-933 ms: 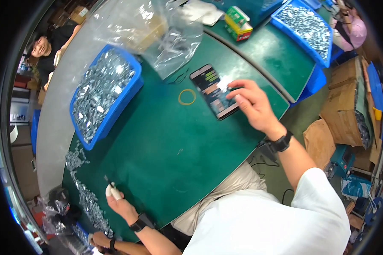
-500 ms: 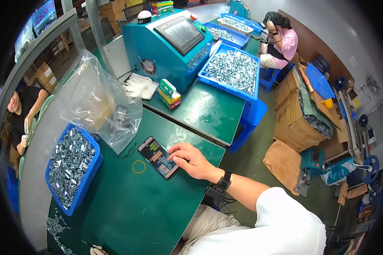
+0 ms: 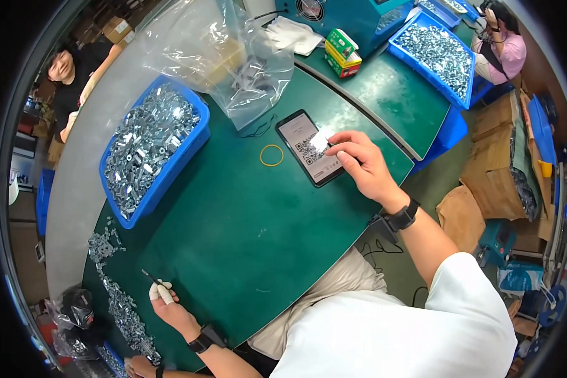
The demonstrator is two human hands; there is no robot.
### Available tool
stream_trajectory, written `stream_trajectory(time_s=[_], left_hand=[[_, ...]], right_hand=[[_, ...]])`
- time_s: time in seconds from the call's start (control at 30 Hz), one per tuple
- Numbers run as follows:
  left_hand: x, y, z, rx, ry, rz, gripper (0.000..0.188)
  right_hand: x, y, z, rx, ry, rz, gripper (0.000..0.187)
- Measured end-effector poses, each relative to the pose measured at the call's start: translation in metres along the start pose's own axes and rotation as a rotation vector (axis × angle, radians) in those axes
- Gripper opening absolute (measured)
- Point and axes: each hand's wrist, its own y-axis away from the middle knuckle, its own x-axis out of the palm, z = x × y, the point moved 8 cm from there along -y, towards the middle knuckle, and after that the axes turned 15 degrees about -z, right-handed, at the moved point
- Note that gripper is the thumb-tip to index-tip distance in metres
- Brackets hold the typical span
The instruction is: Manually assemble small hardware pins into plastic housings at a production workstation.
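My right hand [image 3: 362, 165] hovers at the right side of a smartphone [image 3: 297, 131] lying on the green table, fingers apart and fingertips over its screen. A square code pattern shows on the light screen; whether a fingertip touches it I cannot tell. My left hand [image 3: 172, 310], with white covers on some fingers, is at the lower left. It pinches a thin dark stick-like tool [image 3: 148, 276]. Left of that hand lies a trail of small metal parts [image 3: 127, 315]. A yellow rubber band [image 3: 271, 165] rests beside the phone.
A blue bin [image 3: 203, 129] of metal parts stands at the left. Behind are a clear plastic bag [image 3: 258, 94], white gloves [image 3: 294, 34], a green-yellow box [image 3: 343, 53] and another blue tray [image 3: 466, 101]. Two people sit nearby; another hand [image 3: 141, 366] shows at the lower edge.
The view has swung left and down, bringing my left hand fully into sight. The phone's screen has gone from a dark page to a light one with the code. My right hand stays by it.
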Motion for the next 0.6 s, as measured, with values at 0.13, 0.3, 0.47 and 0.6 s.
stream_trajectory(time_s=[0.13, 0.3, 0.47, 0.6], left_hand=[[-0.0087, -0.0009, -0.0004, 0.000, -0.004, -0.015, 0.017], [-0.0063, 0.0002, 0.0007, -0.014, 0.000, -0.007, 0.017], [-0.0046, -0.0034, -0.0015, 0.014, -0.013, -0.016, 0.016], [-0.0057, -0.0019, 0.0008, 0.023, -0.038, -0.010, 0.016]], right_hand=[[0.0019, 0.0033, 0.0019, 0.002, 0.020, 0.016, 0.020], [0.0016, 0.0041, -0.0011, 0.043, 0.000, 0.020, 0.020], [-0.0001, 0.0009, -0.0010, 0.047, -0.028, 0.017, 0.021], [0.0004, 0.0008, -0.0050, 0.067, -0.034, 0.017, 0.023]])
